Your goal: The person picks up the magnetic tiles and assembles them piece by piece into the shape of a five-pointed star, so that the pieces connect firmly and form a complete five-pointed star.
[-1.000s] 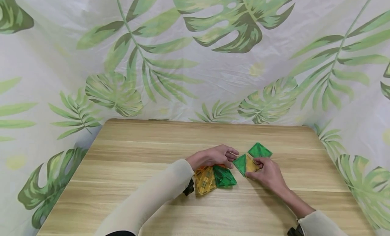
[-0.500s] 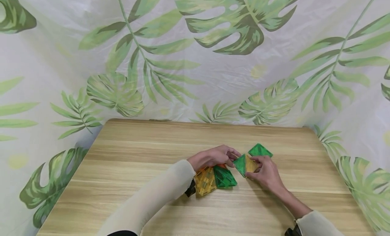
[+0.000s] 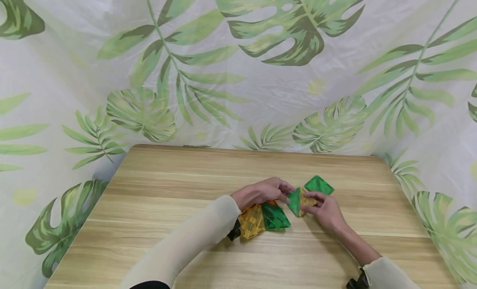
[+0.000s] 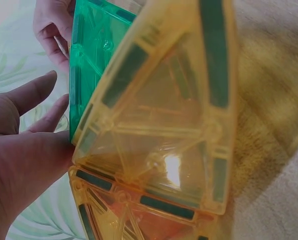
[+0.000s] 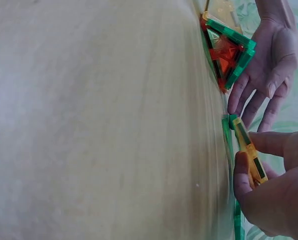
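Note:
My right hand point(image 3: 329, 212) pinches a yellow triangular magnetic tile point(image 5: 248, 149) between thumb and fingers. Beside it, edge to edge, a green triangular magnetic tile point(image 3: 294, 202) stands tilted up off the table. The fingers of my left hand point(image 3: 265, 191) reach the left side of that green tile, relaxed and fairly straight, with the fingertips touching or very close to it. Below my left wrist, a joined group of magnetic tiles stands with a yellow face point(image 3: 251, 222), a green face point(image 3: 275, 217) and an orange-red part point(image 5: 227, 54) partly hidden behind.
Behind my right hand, green magnetic tiles point(image 3: 318, 184) forming a diamond lie flat on the wooden table point(image 3: 179, 181). A leaf-printed cloth point(image 3: 208, 94) hangs behind and beside the table. The tile group sits close under my left forearm.
My left fingers have come slightly right, up to the green triangular tile. My right hand still pinches the yellow tile, and the pair has tipped a little. The tile group stays in place.

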{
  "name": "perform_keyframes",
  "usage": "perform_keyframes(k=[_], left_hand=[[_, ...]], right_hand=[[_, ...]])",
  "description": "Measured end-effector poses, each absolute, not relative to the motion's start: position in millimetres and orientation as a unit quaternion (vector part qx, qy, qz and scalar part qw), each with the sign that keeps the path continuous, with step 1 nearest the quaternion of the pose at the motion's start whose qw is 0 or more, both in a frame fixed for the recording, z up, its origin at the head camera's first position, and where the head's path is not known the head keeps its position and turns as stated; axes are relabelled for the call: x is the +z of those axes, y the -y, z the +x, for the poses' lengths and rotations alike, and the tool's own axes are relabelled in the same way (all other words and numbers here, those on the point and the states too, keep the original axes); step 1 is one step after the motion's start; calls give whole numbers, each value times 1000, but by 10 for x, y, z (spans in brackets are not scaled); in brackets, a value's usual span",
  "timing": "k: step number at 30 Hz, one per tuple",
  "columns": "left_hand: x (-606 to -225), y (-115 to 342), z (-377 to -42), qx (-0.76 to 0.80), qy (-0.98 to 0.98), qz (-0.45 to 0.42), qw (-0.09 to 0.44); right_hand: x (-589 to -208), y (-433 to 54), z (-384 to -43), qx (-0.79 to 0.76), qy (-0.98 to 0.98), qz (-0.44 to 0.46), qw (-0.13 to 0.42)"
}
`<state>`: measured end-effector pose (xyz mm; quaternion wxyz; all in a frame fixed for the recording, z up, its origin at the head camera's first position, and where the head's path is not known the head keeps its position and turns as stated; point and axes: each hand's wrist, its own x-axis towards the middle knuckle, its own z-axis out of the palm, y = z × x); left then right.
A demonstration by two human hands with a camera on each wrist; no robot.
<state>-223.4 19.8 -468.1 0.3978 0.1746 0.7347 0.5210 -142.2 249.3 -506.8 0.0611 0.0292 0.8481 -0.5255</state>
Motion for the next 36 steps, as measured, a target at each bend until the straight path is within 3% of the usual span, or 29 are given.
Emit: perform_keyframes(k=[12,16,36], left_hand=[[-4673,-104,-2296,578,-738,154,313],[-4642,42,-2340,612,-709,154,315],[-4727,814,-2469,676,-643,118,341]], right_hand=[[-4927,-2462,-1491,-599,-798,9,57],[-4862,-2384,-1552,-624,-780,-6,51],[-4835,-1947,-2039,-644,-741,-89,164]])
